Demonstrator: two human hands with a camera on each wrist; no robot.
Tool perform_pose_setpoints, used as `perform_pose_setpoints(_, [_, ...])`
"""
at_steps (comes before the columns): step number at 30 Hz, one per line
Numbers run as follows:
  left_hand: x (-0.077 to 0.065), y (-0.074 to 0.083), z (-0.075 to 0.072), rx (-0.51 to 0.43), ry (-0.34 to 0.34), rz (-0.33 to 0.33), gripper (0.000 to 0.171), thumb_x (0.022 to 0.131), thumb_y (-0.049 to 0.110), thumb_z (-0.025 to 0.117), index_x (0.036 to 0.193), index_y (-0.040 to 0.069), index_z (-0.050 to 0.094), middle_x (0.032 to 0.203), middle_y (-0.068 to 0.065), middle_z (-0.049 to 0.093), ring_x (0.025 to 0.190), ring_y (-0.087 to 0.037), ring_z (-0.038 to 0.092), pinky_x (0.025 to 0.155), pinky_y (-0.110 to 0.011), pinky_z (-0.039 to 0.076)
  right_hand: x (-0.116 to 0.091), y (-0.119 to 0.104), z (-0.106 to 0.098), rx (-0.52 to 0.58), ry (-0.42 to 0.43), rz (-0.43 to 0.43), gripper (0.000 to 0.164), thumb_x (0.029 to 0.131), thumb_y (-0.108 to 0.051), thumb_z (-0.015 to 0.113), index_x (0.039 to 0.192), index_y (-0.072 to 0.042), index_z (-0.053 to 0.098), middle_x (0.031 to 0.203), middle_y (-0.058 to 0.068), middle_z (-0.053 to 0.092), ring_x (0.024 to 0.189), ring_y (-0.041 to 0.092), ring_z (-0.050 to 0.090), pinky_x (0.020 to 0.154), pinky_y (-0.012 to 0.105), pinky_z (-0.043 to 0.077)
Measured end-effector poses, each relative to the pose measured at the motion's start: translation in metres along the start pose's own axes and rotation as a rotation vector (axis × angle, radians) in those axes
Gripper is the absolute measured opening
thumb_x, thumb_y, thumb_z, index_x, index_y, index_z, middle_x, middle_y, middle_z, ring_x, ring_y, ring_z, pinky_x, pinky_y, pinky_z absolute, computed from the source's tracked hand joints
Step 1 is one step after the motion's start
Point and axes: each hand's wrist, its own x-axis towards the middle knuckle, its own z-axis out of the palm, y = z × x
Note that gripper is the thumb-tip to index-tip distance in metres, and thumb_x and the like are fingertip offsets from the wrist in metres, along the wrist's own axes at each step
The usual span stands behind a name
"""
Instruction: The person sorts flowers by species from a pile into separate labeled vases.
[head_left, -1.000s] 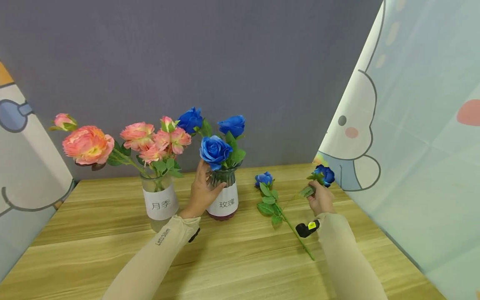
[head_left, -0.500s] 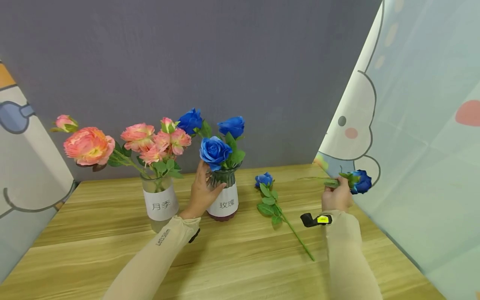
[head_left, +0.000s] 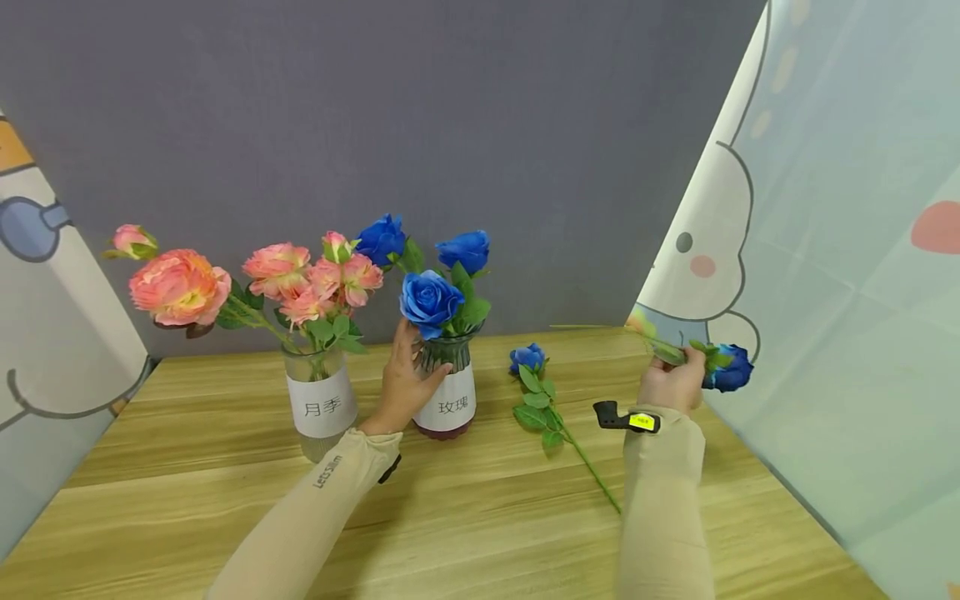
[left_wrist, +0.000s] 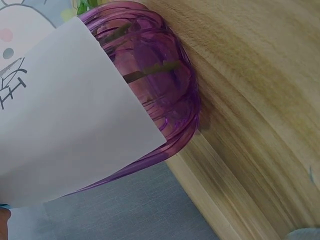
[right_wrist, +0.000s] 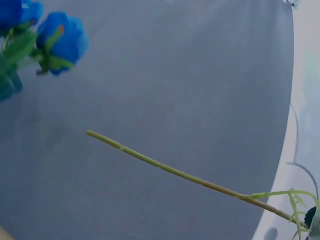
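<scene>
My left hand (head_left: 403, 387) holds the side of a glass vase (head_left: 452, 402) with a white paper label, its thumb spread across the front. Blue roses (head_left: 431, 302) stand in this vase. The left wrist view shows its purple ribbed base (left_wrist: 165, 80) close up, with stems inside. Over at the right, my right hand (head_left: 672, 383) grips a blue rose (head_left: 729, 368) below its head. The bloom points right and the bare stem (right_wrist: 170, 169) reaches out to the left, raised above the table. A second blue rose (head_left: 529, 358) lies on the wood between both hands.
A clear labelled vase (head_left: 322, 404) with pink flowers (head_left: 180, 287) stands left of the left hand. Behind the wooden table (head_left: 495, 542) rises a grey backdrop (head_left: 525, 150). A cartoon-printed panel (head_left: 847, 350) borders the right side.
My right hand has moved right with the blue rose and turned it, so the bloom now points right and the stem left. My left hand stays on the vase.
</scene>
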Motion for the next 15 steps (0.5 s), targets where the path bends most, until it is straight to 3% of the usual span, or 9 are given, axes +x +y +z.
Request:
perform_pose_setpoints(9, [0.000,0.001,0.001,0.031,0.021,0.026,0.081,0.078,-0.002,0.076,0.143,-0.004,0.027,0.151,-0.029,0.021,0.115,-0.045,0.050,0.086,-0.055,0.048,-0.027,0.039,0.008,-0.048,-0.072,0.049,0.021,0.095,0.001,0.053,0.112,-0.008,0.048,0.100,0.005,0.045,0.072,0.018,0.045,0.060,0.028,0.046])
perform_pose_setpoints(15, [0.000,0.001,0.001,0.024,0.029,0.023,0.081,0.077,-0.003,0.077,0.143,-0.003,0.029,0.151,-0.029,0.021,0.116,-0.046,0.050,0.086,-0.056,0.048,-0.045,0.064,0.013,-0.122,-0.116,0.072,0.007,0.096,0.000,0.050,0.102,-0.003,0.047,0.099,0.007,0.047,0.072,0.018,0.046,0.057,0.026,0.045])
